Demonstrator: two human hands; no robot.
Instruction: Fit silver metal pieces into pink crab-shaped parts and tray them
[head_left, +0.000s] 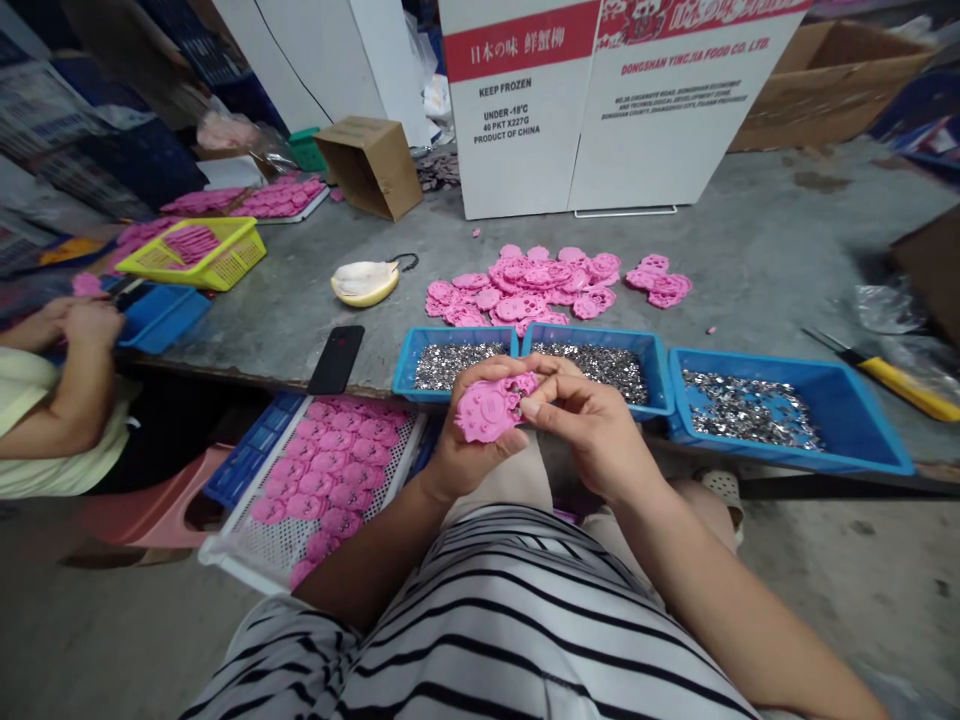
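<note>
Grey worktop (772, 220) crosses this crowded workroom, and on it a white carton (517, 170) stands between 12 and 1 o'clock, if the clock is centred on the person's hands. Near the front edge, above the lap (504, 482), is one pink piece (484, 412). The left hand (454, 462) is curled around it, with the thumb along its near side; the right hand (600, 428) pinches at its 3 o'clock edge with thumb and index finger. Something small and shiny seems to be at this pinch, but I cannot tell what.

From here, I think the main danger is a slip. If the right thumb presses harder than the left hand supports, the piece could turn, and a tiny part could jump away to the floor (855, 550), where it is difficult to find.

Also the left tray (403, 365) at 11 o'clock, the middle tray (660, 368) at 2 and the right tray (866, 435) at 3 stand at the edge with loose metal bits (750, 412). A swinging forearm could knock one and spill it. At 8 o'clock, a white perforated tray (251, 525) with rows of pink pieces (330, 468) sits lower, near the left forearm (367, 560); a careless elbow could disturb these rows.
</note>
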